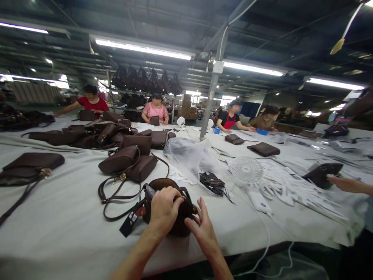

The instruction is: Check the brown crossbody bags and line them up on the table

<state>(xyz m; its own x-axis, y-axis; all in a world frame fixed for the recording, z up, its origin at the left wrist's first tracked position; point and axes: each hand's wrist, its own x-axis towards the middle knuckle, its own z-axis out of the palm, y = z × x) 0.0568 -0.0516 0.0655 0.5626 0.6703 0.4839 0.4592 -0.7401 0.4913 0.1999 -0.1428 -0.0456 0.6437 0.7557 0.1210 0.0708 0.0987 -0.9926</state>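
A dark brown handbag [182, 227] stands open near the table's front edge, its strap looping out to the left. A black tag [127, 225] hangs at its left side. My left hand [166, 204] is over the bag's opening, its fingers closed on the upper edge or a part there; exactly what they pinch is hidden. On the bag's right side, my right hand [204, 227] has its fingers apart, the fingertips at the bag's side near the strap fitting.
More brown bags [140, 167] lie behind and left. A plastic bag [186, 153] with black tags, a white fan [246, 170] with a cable and white paper pieces [282, 186] are to the right. A metal post rises mid-table. Several people work around; one hand [346, 184] reaches in from the right.
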